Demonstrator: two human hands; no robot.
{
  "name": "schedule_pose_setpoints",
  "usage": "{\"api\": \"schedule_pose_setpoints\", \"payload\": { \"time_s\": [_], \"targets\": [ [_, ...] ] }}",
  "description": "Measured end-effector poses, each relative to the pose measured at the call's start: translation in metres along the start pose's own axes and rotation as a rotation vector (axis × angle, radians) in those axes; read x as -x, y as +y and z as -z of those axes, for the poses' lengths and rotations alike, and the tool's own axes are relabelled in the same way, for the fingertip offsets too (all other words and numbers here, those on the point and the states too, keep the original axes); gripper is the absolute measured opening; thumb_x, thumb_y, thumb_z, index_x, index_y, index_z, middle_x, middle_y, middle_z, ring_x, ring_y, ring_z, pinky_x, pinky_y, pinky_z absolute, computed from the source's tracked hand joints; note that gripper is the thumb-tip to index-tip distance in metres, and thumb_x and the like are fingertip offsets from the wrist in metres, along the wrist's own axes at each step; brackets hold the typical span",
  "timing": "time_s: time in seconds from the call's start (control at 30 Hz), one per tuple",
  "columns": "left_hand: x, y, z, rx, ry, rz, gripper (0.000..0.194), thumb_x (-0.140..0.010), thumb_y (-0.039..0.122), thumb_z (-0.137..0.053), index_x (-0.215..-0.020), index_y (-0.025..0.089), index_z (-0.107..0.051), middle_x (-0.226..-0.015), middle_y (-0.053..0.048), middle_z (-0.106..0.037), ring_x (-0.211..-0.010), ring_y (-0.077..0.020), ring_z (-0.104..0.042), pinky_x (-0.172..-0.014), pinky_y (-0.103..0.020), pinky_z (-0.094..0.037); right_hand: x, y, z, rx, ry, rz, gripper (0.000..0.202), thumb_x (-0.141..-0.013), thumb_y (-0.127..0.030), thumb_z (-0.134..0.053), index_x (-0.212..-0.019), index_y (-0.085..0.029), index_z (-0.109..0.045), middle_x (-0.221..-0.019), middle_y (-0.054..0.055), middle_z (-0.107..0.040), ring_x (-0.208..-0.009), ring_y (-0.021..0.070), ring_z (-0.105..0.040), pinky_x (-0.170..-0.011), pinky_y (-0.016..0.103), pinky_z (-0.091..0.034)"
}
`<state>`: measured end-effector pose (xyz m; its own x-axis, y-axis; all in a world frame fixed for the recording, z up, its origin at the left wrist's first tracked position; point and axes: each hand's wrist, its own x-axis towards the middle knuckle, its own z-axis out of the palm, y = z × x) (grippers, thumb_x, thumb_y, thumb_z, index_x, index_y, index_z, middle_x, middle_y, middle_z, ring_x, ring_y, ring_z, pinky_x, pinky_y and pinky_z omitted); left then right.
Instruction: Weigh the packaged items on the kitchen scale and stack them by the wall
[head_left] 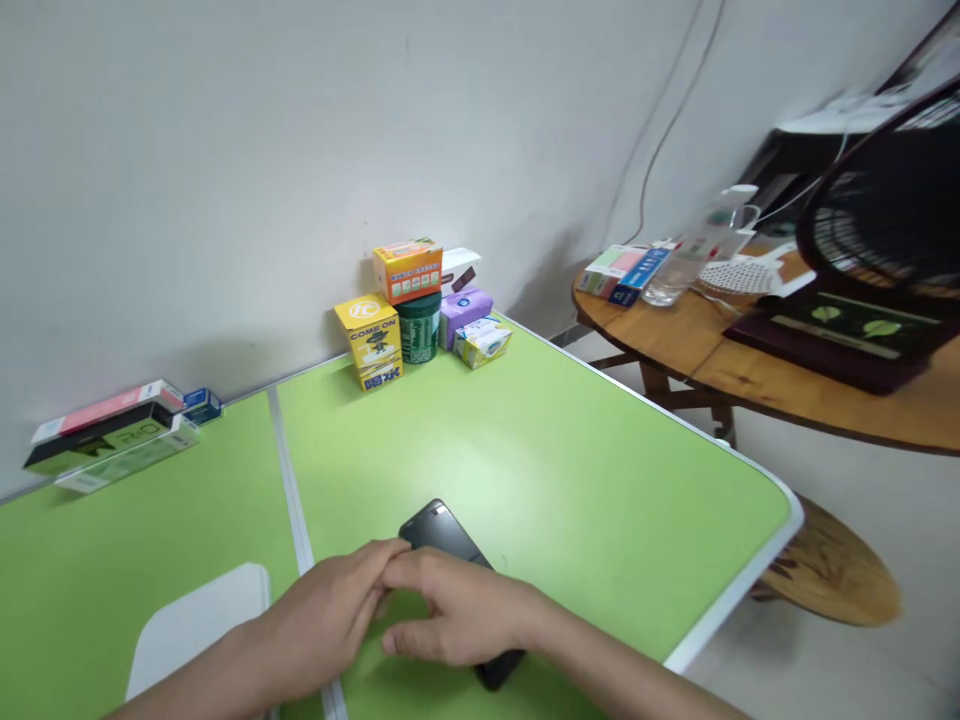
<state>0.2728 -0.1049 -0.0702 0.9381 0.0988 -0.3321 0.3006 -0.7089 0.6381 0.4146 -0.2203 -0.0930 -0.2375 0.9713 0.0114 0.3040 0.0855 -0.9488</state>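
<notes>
A dark smartphone (444, 530) lies on the green table (585, 480), slanting under my right hand (465, 605), which covers its middle. Its lower end shows below my wrist. The fingers of my right hand stretch left, with the thumb apart, and nothing shows between them. My left hand (330, 605) meets it at the fingertips beside the phone's upper end. The left fingers are extended and partly hidden behind the right hand; I see nothing held in them. A white flat object (199, 620) with rounded corners sits beyond my left forearm.
Along the wall stand a yellow box (373, 345), an orange box (409, 272) atop a green tub (418, 328), a purple box (465, 308) and a small yellow-white box (482, 342). Stacked boxes (112, 430) lie far left. A wooden table (675, 335) holds a fan (885, 220).
</notes>
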Motion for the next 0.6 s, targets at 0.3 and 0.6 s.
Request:
{"api": "schedule_pose_setpoints", "payload": {
  "time_s": [0.3,0.6],
  "targets": [
    [-0.070,-0.036,0.003,0.053,0.227,0.013,0.058,-0.074,0.005,-0.038,-0.129,0.025,-0.040,-0.127,-0.007,-0.052,-0.116,-0.0182,-0.050,-0.101,-0.036,-0.039,-0.019,0.063,0.049,0.063,0.299,0.017,0.037,-0.075,-0.004,-0.049,-0.107,-0.016,-0.063,-0.101,0.007,-0.068,-0.093,0.0174,-0.064,-0.086,0.030,-0.049],
    [-0.169,-0.080,0.053,0.181,0.666,0.182,0.072,-0.075,0.014,-0.047,-0.139,0.017,-0.014,-0.149,-0.018,-0.016,-0.138,-0.0273,-0.019,-0.107,-0.046,-0.030,-0.110,0.119,0.159,0.044,0.910,-0.148,0.066,-0.067,-0.008,-0.055,-0.131,-0.011,-0.040,-0.136,0.019,-0.043,-0.129,0.0301,-0.037,-0.109,0.048,-0.026]
  ]
}}
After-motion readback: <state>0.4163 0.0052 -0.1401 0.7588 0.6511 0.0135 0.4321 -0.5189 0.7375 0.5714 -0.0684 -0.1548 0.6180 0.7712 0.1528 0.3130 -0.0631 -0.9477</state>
